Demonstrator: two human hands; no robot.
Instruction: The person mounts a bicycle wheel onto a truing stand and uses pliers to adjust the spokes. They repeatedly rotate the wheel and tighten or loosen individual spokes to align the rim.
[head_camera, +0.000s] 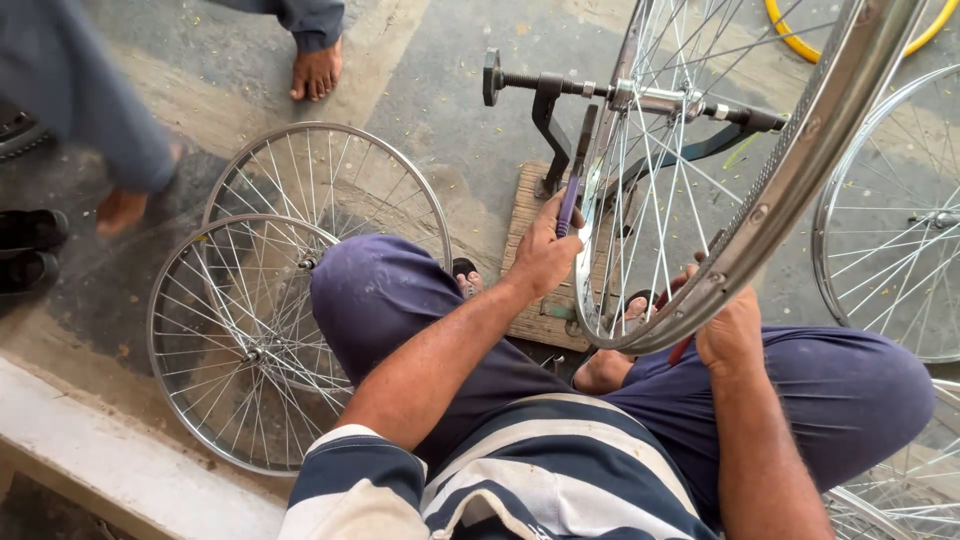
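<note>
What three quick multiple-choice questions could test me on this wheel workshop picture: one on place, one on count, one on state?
1. Where do the spare wheels lie?
A. on the floor beside the person's left knee
B. on a shelf
C. in a box

2. How many spare wheels lie stacked there?
A. two
B. five
C. none

3. What is the left hand doing?
A. resting open on the floor
B. gripping a purple-handled tool at the rim
C. holding a cup

Answers:
1 A, they rest on the concrete floor beside the person's left knee.
2 A, two overlapping rims show.
3 B, its fingers wrap the purple handle by the wheel in the stand, while the right hand steadies the rim.
</note>
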